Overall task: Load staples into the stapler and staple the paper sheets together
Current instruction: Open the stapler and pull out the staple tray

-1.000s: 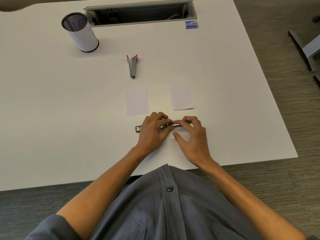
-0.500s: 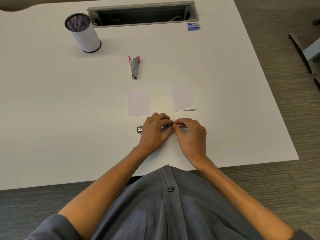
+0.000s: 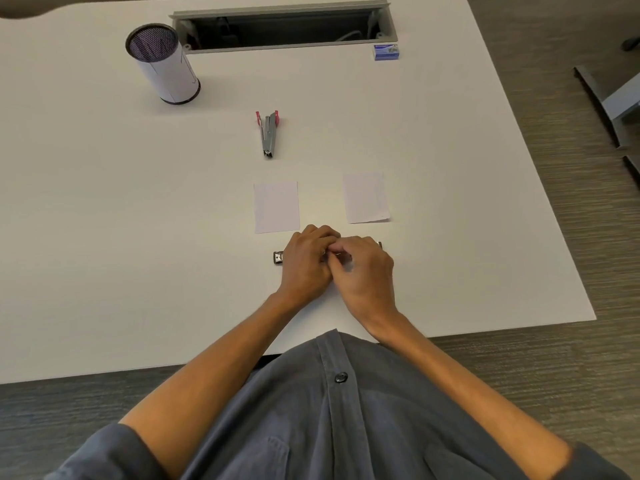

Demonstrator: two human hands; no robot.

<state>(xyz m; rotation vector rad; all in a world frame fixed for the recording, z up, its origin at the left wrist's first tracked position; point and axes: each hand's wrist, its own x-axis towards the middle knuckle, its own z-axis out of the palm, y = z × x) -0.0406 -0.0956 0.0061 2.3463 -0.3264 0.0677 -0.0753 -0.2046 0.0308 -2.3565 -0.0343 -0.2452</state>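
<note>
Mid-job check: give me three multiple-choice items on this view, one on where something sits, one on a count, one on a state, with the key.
1. Where is the staple box?
A. by the cable tray's right end
B. between the sheets
C. in the mesh cup

2. How many paper sheets lie apart on the table?
A. one
B. two
C. four

3. What are the hands doing?
A. resting flat
B. both working on the stapler
C. lifting a sheet

Key: 1 A, the box lies beside the cable tray. 2 B, left sheet and right sheet. 3 B, left hand and right hand meet over the stapler.
</note>
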